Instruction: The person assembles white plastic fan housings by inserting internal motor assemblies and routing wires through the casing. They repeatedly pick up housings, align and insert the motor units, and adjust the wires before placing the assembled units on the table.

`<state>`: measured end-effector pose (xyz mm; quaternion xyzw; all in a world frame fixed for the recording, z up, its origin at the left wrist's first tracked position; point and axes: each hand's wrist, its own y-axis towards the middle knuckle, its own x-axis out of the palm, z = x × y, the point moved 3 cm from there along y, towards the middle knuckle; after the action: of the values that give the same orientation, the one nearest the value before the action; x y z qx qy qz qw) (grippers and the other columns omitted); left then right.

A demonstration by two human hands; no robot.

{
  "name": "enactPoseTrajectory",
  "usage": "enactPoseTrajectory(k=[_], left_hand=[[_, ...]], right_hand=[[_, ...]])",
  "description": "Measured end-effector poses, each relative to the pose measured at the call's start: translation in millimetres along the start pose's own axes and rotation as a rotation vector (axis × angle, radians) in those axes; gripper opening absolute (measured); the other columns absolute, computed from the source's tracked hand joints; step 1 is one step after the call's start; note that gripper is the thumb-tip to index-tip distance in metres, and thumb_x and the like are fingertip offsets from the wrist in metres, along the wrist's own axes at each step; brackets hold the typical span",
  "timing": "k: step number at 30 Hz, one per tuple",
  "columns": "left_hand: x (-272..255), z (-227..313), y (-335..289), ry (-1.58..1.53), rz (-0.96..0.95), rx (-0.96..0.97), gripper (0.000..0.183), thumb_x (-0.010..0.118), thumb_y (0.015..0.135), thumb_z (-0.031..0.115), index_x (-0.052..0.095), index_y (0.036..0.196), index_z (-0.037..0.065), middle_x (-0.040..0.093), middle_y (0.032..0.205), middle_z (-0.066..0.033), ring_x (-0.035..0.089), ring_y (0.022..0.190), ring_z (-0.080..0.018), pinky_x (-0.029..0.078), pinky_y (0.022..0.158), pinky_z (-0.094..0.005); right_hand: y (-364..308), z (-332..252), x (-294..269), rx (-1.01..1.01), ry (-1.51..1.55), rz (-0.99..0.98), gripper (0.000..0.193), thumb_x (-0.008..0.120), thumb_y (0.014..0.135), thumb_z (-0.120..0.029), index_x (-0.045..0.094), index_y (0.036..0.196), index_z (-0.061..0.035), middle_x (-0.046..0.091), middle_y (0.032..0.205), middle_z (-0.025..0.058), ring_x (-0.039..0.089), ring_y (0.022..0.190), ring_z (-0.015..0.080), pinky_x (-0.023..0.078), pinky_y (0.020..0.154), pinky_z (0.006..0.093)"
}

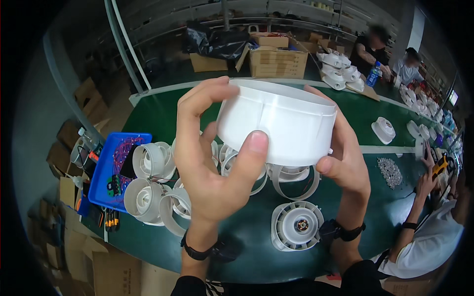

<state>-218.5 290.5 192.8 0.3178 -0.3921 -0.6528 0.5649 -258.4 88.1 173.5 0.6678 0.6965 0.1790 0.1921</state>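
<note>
Between both hands I hold up a white round plastic housing (284,123), slightly tilted, above the green table. My left hand (212,163) grips its left side, thumb on the front wall and fingers around the back. On the opposite side my right hand (345,158) presses it with the thumb low and the fingers behind, mostly hidden. Below, a white fan base (297,226) with a finned ring and a motor with copper windings at its centre lies on the table. Several white ring-shaped housings (143,200) stand behind and left of my left hand.
A blue tray (106,163) with wires and circuit boards sits at the left, tools (112,220) beside it. Small metal parts (390,172) lie in a pile at the right, near a co-worker (424,241) holding a power tool. Cardboard boxes (278,63) and more white parts (340,71) stand at the back.
</note>
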Motion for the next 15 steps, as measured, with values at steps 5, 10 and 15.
enactPoseTrajectory(k=[5,10,15], left_hand=[[3.6,-2.9,-2.0,0.000,-0.007,-0.064,0.048,0.075,0.082,0.016,0.055,0.123,0.003,0.052,0.133,-0.0188,0.056,0.119,-0.0261,0.053,0.088,-0.0351],[4.5,-6.3,-2.4,0.014,-0.020,-0.098,0.041,0.073,0.084,0.013,0.056,0.120,0.003,0.054,0.135,-0.0206,0.057,0.121,-0.0269,0.053,0.087,-0.0357],[8.4,-12.5,-2.6,-0.009,-0.031,-0.102,0.036,0.072,0.088,0.011,0.056,0.120,0.003,0.054,0.136,-0.0214,0.056,0.123,-0.0270,0.053,0.091,-0.0382]], right_hand=[[1.7,2.8,-12.0,-0.001,-0.046,-0.013,0.112,0.089,0.069,-0.038,0.028,0.154,0.0030,0.052,0.143,0.0222,0.051,0.134,0.0305,0.032,0.116,0.0418],[1.8,1.8,-13.4,-0.014,-0.082,0.037,0.110,0.090,0.069,-0.033,0.029,0.154,0.0010,0.055,0.139,0.0216,0.053,0.132,0.0292,0.035,0.114,0.0416],[2.9,-4.7,-13.4,-0.105,-0.229,0.078,0.109,0.093,0.063,-0.030,0.037,0.152,-0.0043,0.062,0.130,0.0196,0.060,0.123,0.0276,0.043,0.108,0.0409]])
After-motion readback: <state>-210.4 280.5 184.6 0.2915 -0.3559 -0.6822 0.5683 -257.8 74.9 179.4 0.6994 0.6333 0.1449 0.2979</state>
